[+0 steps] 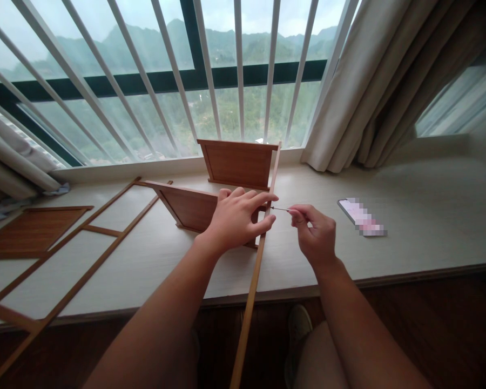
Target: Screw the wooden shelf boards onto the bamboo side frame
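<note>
My left hand (pixel 238 216) is closed over the upper edge of a brown wooden panel (pixel 186 204), near its right end. Its index finger and thumb reach to a long narrow wooden rail (pixel 251 292), which meets the panel there. In my right hand (pixel 314 229) is a hex key (pixel 282 209), pinched between thumb and fingers. The thin metal tool points left, its tip at the rail beside my left fingertips. Farther back, a second wooden panel (pixel 240 163) stands on edge against the same rail. My left hand hides part of the joint.
A ladder-like wooden frame (pixel 101 231) slants across the left side, extending past the ledge (pixel 372 254). Another wooden panel (pixel 36 232) lies flat beyond it. A phone (pixel 358 213) rests at right. White window bars (pixel 238 70) and a curtain (pixel 352 97) border the back.
</note>
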### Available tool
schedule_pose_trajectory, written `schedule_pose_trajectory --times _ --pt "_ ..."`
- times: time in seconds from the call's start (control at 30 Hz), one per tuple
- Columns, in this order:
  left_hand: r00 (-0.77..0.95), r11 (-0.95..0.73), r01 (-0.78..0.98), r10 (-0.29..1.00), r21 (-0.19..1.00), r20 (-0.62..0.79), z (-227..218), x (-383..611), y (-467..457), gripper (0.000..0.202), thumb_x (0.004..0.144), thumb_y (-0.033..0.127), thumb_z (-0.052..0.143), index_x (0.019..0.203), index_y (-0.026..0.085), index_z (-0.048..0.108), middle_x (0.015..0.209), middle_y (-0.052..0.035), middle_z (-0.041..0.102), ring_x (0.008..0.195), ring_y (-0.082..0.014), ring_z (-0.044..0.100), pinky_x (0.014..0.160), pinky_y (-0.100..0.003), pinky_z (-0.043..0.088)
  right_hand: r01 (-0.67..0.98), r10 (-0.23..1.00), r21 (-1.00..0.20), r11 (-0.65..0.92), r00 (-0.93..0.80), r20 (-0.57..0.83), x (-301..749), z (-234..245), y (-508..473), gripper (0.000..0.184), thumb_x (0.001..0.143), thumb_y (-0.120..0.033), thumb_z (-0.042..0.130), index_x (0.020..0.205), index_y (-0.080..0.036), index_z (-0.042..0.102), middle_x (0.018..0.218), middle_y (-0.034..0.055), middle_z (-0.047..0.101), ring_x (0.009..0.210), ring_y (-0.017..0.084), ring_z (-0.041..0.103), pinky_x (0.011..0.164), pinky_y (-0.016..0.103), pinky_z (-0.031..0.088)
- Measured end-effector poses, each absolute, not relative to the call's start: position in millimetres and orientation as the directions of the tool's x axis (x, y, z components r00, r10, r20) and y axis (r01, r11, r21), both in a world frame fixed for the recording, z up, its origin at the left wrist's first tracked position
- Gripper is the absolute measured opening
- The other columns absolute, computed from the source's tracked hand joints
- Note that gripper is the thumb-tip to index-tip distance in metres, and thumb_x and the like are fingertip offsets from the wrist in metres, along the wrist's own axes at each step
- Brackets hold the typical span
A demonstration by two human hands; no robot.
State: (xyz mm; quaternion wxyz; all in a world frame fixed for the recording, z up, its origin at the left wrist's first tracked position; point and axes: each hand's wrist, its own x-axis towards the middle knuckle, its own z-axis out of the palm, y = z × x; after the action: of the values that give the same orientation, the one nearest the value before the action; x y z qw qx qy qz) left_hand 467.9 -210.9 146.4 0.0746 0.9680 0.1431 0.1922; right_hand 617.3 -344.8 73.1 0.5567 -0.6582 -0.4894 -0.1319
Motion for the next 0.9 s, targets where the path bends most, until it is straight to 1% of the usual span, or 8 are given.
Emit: schedule_pose_trajectory --times 0.07,0.13,0.2,0.3,0.37,0.43,0.73,0.9 --pt "0.885 -0.948 0.247 0.305 0.201 0.351 146 468 -211 0.04 0.092 0.053 0.047 0.128 0.04 0.058 0.113 0.004 0.07 0.099 -0.0229 0.054 0.086 -0.04 0.028 0.79 0.491 -0.608 0.076 0.501 0.712 618 74 -346 0.021 0.095 -0.036 0.06 0.09 -0.019 0.072 0.063 0.0 0.062 0.057 0.014 0.059 0.061 0.028 0.046" --pt "0.886 -0.947 0.247 0.306 0.203 0.349 147 468 -211 0.04 0.092 0.053 0.047 0.128 0.04 0.058 0.113 0.0037 0.07 0.1 -0.023 0.054 0.086 -0.04 0.028 0.753 0.489 -0.654 0.078 0.542 0.683 616 74 -346 0.022 0.095 -0.037 0.06 0.09 -0.02 0.072 0.058 -0.0013 0.059 0.053 0.013 0.056 0.057 0.027 0.045" --pt "0.886 -0.947 0.248 0.307 0.205 0.347 147 468 -211 0.04 0.092 0.053 0.047 0.128 0.039 0.058 0.115 0.0033 0.07 0.1 -0.0231 0.054 0.086 -0.04 0.028 0.682 0.496 -0.725 0.098 0.598 0.629 614 75 -346 0.023 0.094 -0.038 0.061 0.089 -0.019 0.072 0.053 -0.0026 0.057 0.049 0.013 0.053 0.054 0.026 0.043" --pt "0.887 -0.947 0.246 0.305 0.205 0.346 147 468 -211 0.04 0.092 0.053 0.047 0.128 0.039 0.058 0.115 0.0034 0.07 0.101 -0.0233 0.054 0.086 -0.04 0.028 0.522 0.523 -0.843 0.13 0.686 0.506 610 77 -345 0.025 0.092 -0.041 0.063 0.087 -0.018 0.073 0.048 -0.0035 0.054 0.043 0.012 0.049 0.047 0.025 0.039" --pt "0.888 -0.948 0.244 0.304 0.206 0.344 147 468 -211 0.04 0.092 0.053 0.046 0.128 0.039 0.058 0.115 0.0033 0.07 0.101 -0.0234 0.054 0.086 -0.04 0.028 0.438 0.543 -0.888 0.142 0.715 0.44 607 80 -344 0.027 0.091 -0.043 0.064 0.084 -0.018 0.073 0.046 -0.0035 0.053 0.04 0.011 0.047 0.043 0.024 0.036" --pt "0.889 -0.947 0.245 0.304 0.206 0.342 147 468 -212 0.04 0.092 0.053 0.046 0.128 0.039 0.058 0.116 0.0029 0.07 0.102 -0.0235 0.054 0.086 -0.04 0.028 0.404 0.555 -0.903 0.145 0.723 0.412 606 82 -344 0.029 0.09 -0.044 0.064 0.083 -0.017 0.072 0.045 -0.0033 0.052 0.039 0.011 0.046 0.042 0.024 0.035" --pt "0.888 -0.946 0.246 0.306 0.209 0.343 148 468 -211 0.04 0.092 0.053 0.047 0.128 0.039 0.058 0.115 0.0035 0.07 0.1 -0.023 0.054 0.086 -0.04 0.028 0.509 0.548 -0.853 0.112 0.685 0.48 616 73 -345 0.03 0.089 -0.047 0.065 0.081 -0.018 0.071 0.05 -0.0038 0.052 0.045 0.011 0.047 0.048 0.025 0.037" --pt "0.89 -0.944 0.249 0.311 0.215 0.333 148 468 -212 0.041 0.092 0.054 0.047 0.128 0.039 0.058 0.114 0.0022 0.07 0.1 -0.0236 0.053 0.087 -0.041 0.028 0.577 0.525 -0.806 0.132 0.649 0.551 620 71 -346 0.033 0.089 -0.049 0.065 0.075 -0.019 0.07 0.053 -0.0028 0.053 0.05 0.012 0.049 0.052 0.026 0.038"
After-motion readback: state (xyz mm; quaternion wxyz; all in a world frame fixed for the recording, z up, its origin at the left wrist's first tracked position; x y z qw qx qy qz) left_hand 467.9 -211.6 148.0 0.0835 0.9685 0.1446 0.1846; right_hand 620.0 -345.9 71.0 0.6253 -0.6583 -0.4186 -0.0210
